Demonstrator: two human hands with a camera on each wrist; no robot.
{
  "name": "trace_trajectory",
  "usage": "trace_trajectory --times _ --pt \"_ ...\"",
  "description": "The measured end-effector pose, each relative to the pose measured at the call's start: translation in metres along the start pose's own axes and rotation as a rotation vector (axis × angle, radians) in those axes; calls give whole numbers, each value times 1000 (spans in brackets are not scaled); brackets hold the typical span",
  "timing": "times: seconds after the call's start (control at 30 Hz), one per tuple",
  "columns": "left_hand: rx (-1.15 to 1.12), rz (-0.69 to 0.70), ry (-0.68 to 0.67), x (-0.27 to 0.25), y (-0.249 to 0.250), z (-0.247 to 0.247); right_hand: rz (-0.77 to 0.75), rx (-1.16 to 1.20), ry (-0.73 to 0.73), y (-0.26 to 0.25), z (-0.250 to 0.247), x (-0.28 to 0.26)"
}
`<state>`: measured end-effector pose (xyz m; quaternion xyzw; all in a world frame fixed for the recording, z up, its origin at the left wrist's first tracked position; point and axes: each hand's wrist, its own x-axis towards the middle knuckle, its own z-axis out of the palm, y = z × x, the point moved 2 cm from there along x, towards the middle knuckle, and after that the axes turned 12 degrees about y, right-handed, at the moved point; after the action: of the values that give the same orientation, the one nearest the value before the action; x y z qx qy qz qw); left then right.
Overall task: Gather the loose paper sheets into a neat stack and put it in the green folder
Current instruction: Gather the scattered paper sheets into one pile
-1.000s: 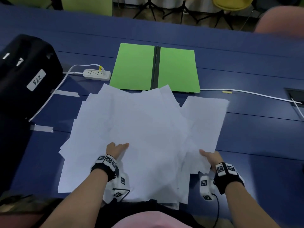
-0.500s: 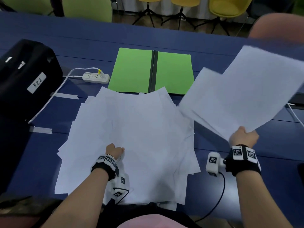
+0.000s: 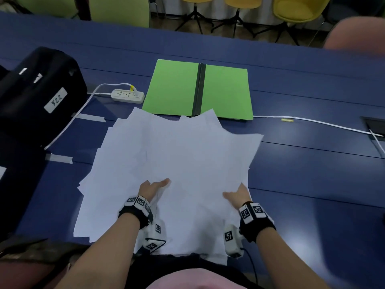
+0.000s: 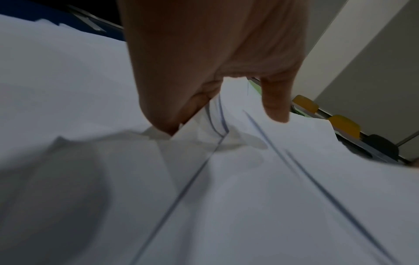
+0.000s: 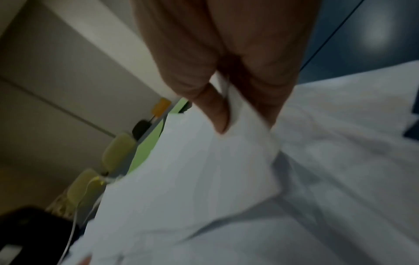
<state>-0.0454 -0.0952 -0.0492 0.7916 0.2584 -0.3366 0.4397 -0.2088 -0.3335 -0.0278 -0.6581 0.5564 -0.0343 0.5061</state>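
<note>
Sprawling across the near half of the blue table (image 3: 312,174), the loose paper sheets (image 3: 177,155) lie fanned out in an untidy heap, corners pointing every way, the far corners overlapping the near edge of the green folder (image 3: 227,92). That folder lies open and flat beyond the heap, its dark spine running down the middle and both green leaves bare apart from the overlapping sheet corners. The left hand (image 3: 153,187) sits at the near middle of the heap with its thumb on top of the paper; the left wrist view shows the thumb (image 4: 275,100) pressed down on an upper sheet while the fingers (image 4: 172,100) tuck under a lifted edge, so it pinches a few sheets. The right hand (image 3: 237,195) is at the near right of the heap, well apart from the left, and the right wrist view shows its thumb and fingers (image 5: 217,111) clamped on the edge of a raised, curling bunch of sheets. A white power strip (image 3: 127,95) rests just left of the folder, its cable trailing toward a black bag (image 3: 35,97) at the table's left side. Another white cable (image 3: 312,122) runs off to the right from behind the folder. Green and yellow chairs (image 3: 295,9) stand past the far edge.
</note>
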Motion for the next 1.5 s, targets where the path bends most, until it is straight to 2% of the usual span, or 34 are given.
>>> trace_trajectory --times 0.07,0.13,0.17,0.3,0.33,0.4,0.47,0.57,0.63,0.7,0.73,0.77,0.8,0.83,0.93,0.97,1.03,1.1,1.13,1.23,1.27,1.33,1.4,1.5 --pt "18 23 93 1 -3 -1 9 -101 -200 5 11 -5" --pt "73 30 164 3 -9 0 -12 -131 -269 10 16 -5" --pt "95 55 180 5 -9 3 -40 -107 -222 10 16 -3" --pt "116 43 183 3 -4 1 -95 44 184 4 6 2" --pt "194 62 180 1 -1 -1 -105 49 232 1 4 3" --pt "208 33 134 2 1 -5 -120 42 296 -2 1 6" --pt "393 91 116 3 -5 -4 -135 38 367 -2 -2 9" --pt "419 103 155 9 -3 -8 -151 56 462 -3 -7 14" --pt "425 96 93 11 -1 -8 -153 44 524 -7 -11 17" --pt "591 126 39 8 0 -12 -157 13 486 -12 -10 22" --pt "627 130 32 3 4 -13 -157 -30 422 -14 -7 25" --pt "679 198 41 -1 7 -15 -155 -91 345 -17 -3 28" --pt "789 259 -22 2 5 -13 -148 -148 275 -18 3 29" --pt "794 251 -14 3 7 -15 -140 -180 236 -19 7 29" --pt "750 137 -37 9 6 -19 -71 -173 246 -23 22 26" --pt "756 129 -7 7 8 -20 -29 -132 256 -24 27 24" --pt "800 199 -5 3 9 -20 22 -33 259 -26 35 19" --pt "782 232 -31 5 8 -19 4 36 289 -27 37 16" --pt "740 191 -63 4 6 -19 -33 47 311 -28 37 16" --pt "384 32 -46 10 3 -17 -159 -55 367 -30 36 23" --pt "390 54 -61 11 1 -17 -174 -78 377 -31 34 26" --pt "267 8 -39 16 -1 -16 -188 -102 381 -34 30 28" --pt "279 10 -26 16 -1 -14 -194 -133 346 -36 28 30" --pt "293 56 -5 14 4 -13 -237 -242 159 -35 32 29"
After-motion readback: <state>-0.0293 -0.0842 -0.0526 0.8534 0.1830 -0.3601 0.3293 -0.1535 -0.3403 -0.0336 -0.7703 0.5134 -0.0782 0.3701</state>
